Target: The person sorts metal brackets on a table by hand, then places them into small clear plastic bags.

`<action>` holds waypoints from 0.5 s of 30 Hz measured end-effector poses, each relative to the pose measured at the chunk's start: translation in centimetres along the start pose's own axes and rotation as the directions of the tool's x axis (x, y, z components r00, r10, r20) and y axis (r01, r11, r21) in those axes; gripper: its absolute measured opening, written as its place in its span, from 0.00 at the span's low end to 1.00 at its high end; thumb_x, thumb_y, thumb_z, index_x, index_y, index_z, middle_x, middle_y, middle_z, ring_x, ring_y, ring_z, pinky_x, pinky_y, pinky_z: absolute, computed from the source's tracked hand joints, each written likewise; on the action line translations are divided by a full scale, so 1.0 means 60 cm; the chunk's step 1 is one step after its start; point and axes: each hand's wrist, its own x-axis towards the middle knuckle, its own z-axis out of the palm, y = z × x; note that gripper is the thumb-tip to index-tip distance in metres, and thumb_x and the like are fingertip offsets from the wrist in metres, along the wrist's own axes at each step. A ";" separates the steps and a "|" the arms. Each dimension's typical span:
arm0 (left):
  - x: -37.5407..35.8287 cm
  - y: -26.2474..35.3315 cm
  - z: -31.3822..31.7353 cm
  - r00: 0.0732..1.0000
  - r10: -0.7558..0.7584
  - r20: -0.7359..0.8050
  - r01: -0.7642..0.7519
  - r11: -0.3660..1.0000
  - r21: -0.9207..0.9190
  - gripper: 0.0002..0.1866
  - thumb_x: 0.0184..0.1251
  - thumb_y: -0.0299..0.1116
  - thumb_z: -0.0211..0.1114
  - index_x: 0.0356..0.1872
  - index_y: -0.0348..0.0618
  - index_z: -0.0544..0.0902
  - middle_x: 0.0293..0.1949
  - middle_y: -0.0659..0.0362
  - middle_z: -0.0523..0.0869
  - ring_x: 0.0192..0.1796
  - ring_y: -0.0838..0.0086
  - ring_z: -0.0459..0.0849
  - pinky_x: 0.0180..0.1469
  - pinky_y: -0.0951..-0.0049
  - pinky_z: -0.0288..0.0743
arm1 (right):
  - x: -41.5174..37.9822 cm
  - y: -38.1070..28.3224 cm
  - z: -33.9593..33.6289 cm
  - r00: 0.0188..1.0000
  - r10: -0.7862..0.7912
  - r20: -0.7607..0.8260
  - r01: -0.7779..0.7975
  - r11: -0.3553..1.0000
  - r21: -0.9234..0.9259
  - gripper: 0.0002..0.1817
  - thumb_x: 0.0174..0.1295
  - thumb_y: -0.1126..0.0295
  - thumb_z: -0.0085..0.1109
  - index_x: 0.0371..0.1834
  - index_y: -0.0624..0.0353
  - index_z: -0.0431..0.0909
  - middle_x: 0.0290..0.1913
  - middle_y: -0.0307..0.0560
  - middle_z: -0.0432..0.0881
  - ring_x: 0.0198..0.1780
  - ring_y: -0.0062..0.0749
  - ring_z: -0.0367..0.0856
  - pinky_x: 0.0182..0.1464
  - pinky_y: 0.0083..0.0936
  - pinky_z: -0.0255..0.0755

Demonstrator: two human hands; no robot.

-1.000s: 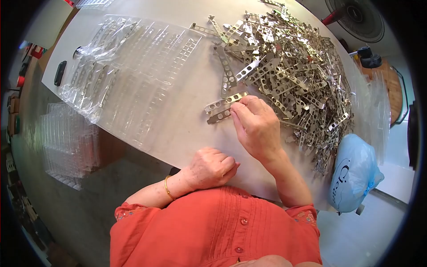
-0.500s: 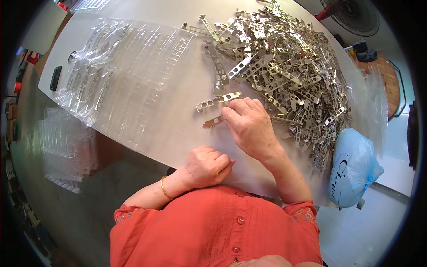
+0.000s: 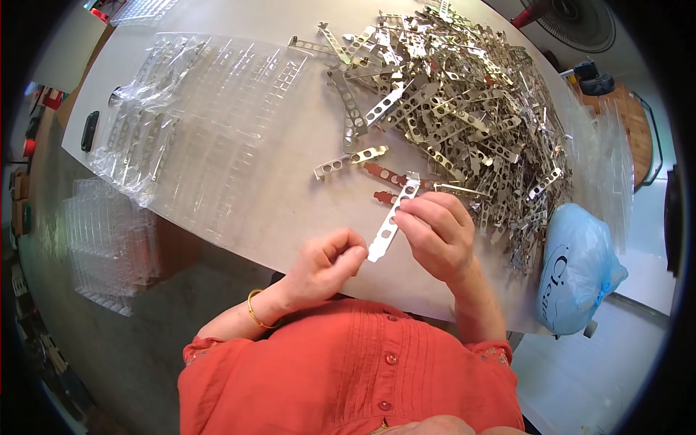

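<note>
My right hand [image 3: 441, 233] pinches a metal slot bracket [image 3: 388, 226] pierced with a row of round holes, held slantwise above the table. Close to the bracket's lower end, my left hand [image 3: 326, 262] is closed with its fingers curled in; I cannot tell whether something is inside it. Reddish-looking brackets [image 3: 384, 174] lie just beyond the held one. A shiny bracket [image 3: 370, 154] rests a little farther left. Behind my right hand rises a large heap of similar metal brackets [image 3: 464, 119].
Clear plastic trays [image 3: 210, 167] cover the table's left side, some holding brackets under crinkled film. More trays [image 3: 109, 243] are stacked lower left, below the tabletop. A blue plastic bag [image 3: 578, 268] sits at the right edge. A fan [image 3: 576, 22] stands at the back right.
My right hand has come back toward me and now holds a bracket raised upright at a slant. My left hand has moved slightly up, near the bracket's lower end.
</note>
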 end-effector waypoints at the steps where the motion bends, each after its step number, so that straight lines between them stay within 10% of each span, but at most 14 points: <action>1: 0.004 0.002 -0.004 0.988 -0.133 0.083 0.152 0.944 -0.292 0.09 0.76 0.33 0.57 0.41 0.38 0.80 0.30 0.60 0.84 0.27 0.77 0.79 0.31 0.74 0.72 | -0.008 -0.004 -0.003 1.000 -0.002 -0.016 0.001 1.000 -0.012 0.14 0.46 0.75 0.68 0.39 0.58 0.83 0.42 0.42 0.84 0.42 0.35 0.82 0.42 0.30 0.80; 3: 0.010 0.001 -0.012 0.934 -0.196 0.300 0.346 0.707 -0.616 0.16 0.82 0.39 0.48 0.52 0.37 0.77 0.39 0.54 0.86 0.35 0.77 0.82 0.41 0.76 0.77 | -0.025 -0.012 -0.004 0.999 -0.019 -0.034 0.017 0.998 -0.055 0.13 0.48 0.74 0.68 0.38 0.57 0.84 0.42 0.41 0.84 0.42 0.33 0.82 0.42 0.29 0.79; 15: 0.019 0.016 0.004 0.909 -0.261 0.324 0.401 0.754 -0.520 0.10 0.79 0.37 0.60 0.48 0.42 0.77 0.32 0.66 0.80 0.32 0.86 0.73 0.33 0.81 0.68 | -0.056 -0.031 -0.003 0.979 0.202 -0.017 -0.200 0.976 0.085 0.22 0.49 0.84 0.66 0.50 0.57 0.83 0.54 0.46 0.82 0.53 0.40 0.81 0.54 0.33 0.77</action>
